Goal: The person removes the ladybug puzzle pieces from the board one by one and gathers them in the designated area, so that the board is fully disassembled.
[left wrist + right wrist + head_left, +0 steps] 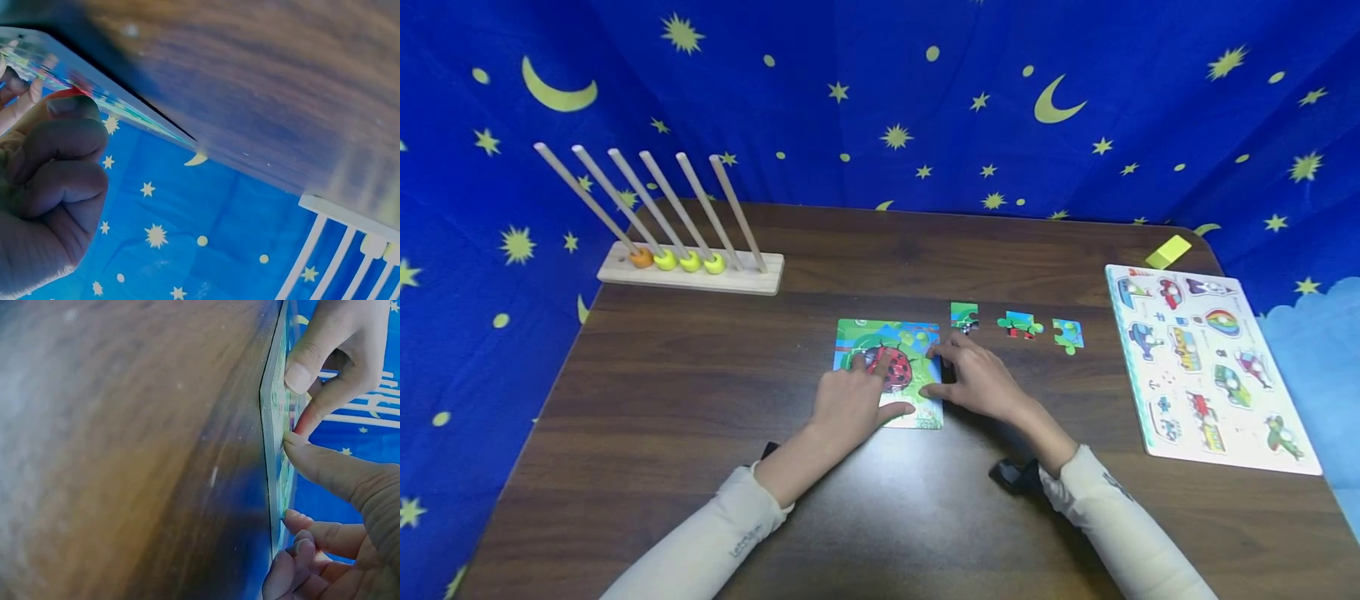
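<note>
A square ladybug jigsaw puzzle (925, 412) lies flat on the table before me, its red ladybug near the middle. My left hand (842, 404) reaches over it from the left, index fingertip on the ladybug and thumb over the lower part. In the left wrist view, the left hand's (56, 181) other fingers are bent. My right hand (985, 379) is at the puzzle's right side, thumb and index fingertip touching its surface well apart. The right wrist view shows the right thumb (331, 469) on the puzzle top, with the remaining fingers bent beside the edge.
Three loose jigsaw pieces lie beyond my right hand: a corner piece (964, 313), a middle piece (1021, 323) and a right piece (1067, 333). A vehicle peg board (1165, 375) and yellow block (1168, 252) are at right. A wooden peg rack (692, 279) with beads stands back left.
</note>
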`<state>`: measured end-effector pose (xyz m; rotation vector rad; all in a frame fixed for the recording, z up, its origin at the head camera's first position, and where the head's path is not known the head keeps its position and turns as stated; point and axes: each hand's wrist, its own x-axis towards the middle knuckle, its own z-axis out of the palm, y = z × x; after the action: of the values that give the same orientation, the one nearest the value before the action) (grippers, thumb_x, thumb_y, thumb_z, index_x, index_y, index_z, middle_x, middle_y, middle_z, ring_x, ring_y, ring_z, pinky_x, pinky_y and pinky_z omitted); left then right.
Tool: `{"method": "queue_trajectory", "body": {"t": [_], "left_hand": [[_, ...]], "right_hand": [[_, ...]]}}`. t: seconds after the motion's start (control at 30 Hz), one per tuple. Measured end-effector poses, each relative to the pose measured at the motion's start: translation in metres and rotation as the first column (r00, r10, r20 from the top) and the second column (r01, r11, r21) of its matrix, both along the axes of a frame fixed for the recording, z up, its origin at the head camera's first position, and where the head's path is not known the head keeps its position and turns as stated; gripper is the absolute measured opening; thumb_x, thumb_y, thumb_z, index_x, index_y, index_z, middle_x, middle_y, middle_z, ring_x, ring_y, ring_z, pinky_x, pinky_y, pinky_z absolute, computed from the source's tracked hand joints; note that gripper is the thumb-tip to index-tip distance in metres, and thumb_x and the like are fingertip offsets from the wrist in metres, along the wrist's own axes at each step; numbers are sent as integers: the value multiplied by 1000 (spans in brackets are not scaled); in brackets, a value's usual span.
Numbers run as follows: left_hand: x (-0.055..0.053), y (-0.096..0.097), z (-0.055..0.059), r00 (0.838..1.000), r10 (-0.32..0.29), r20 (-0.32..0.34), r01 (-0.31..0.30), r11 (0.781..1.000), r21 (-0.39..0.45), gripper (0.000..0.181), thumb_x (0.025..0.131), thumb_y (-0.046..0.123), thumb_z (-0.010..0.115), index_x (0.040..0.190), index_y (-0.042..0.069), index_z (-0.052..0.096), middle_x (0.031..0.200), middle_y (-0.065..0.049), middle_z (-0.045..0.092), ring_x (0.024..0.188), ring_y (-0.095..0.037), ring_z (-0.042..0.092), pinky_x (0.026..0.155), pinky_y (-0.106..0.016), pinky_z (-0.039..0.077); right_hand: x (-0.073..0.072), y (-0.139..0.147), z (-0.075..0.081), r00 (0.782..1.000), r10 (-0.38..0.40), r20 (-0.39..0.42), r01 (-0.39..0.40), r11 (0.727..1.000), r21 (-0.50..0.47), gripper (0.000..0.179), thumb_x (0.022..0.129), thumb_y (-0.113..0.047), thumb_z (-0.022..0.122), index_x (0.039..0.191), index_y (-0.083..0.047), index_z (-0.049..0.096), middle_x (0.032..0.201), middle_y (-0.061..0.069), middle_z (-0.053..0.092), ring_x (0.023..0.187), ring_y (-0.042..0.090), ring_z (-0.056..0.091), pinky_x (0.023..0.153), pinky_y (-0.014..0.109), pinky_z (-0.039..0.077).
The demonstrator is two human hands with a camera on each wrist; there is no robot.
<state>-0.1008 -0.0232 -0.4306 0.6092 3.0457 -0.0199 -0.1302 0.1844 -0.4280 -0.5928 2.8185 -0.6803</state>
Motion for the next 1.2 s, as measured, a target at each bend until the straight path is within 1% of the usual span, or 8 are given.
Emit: {"method": "queue_trajectory", "body": {"t": [0.13,0.3,0.57,0.67,0.77,0.97,1.07,1.2], "left_hand": [[0,0,0,1000,-4,-4,4,1000,1,88,79,81,53,143,21,55,106,-16,71,41,-12,37,39,-26,29],[0,-1,1,1000,-14,-12,14,1000,2,88,79,81,54,144,22,55,99,-14,70,43,-13,37,40,-26,28],[-1,-2,3,1000,-25,-8,25,1000,-1,87,79,81,54,143,22,56,99,-14,71,44,-12,36,39,-26,27],[-1,-2,3,1000,-22,12,22,1000,0,87,80,80,54,144,22,55,100,-14,71,44,-12,35,39,-26,27],[-1,-1,2,999,-21,28,21,1000,-8,88,81,80,53,145,21,53,101,-14,71,44,-11,34,39,-25,27],[0,-3,0,1000,-26,16,26,1000,2,88,81,80,53,145,20,54,106,-15,71,43,-11,35,39,-25,28],[0,-3,0,1000,-28,11,28,1000,6,88,81,80,52,145,20,54,108,-15,72,43,-11,36,39,-26,29],[-1,-4,0,1000,-25,10,25,1000,17,88,80,80,53,144,20,54,110,-16,71,44,-12,39,40,-26,31]], "right_hand": [[-1,-1,1,1000,-6,20,6,1000,8,47,76,-34,86,111,-8,69,97,4,55,80,18,52,65,33,45],[1,-2,-1,1000,-20,21,21,1000,-4,47,76,-36,86,108,-8,67,97,4,54,80,17,51,64,33,43],[8,-5,-2,995,-43,-91,44,999,3,55,75,-39,86,113,-5,65,105,7,56,78,20,54,65,40,51],[10,-5,-2,993,-45,-109,45,999,6,54,76,-39,86,113,-6,65,108,7,57,77,20,55,65,42,52],[13,-5,-2,991,-44,-123,43,999,-4,54,77,-38,86,114,-5,64,108,8,57,76,19,54,64,40,51],[15,-6,-3,982,-34,-185,35,999,-1,50,77,-34,86,110,-4,65,98,6,55,69,16,51,57,33,47],[13,-5,-4,984,-32,-177,31,999,-8,48,77,-34,86,109,-4,66,94,4,54,70,16,50,57,31,46],[8,-3,-5,993,-25,-112,22,999,-35,45,78,-34,85,109,-6,67,92,3,54,72,15,50,59,29,43]]}}
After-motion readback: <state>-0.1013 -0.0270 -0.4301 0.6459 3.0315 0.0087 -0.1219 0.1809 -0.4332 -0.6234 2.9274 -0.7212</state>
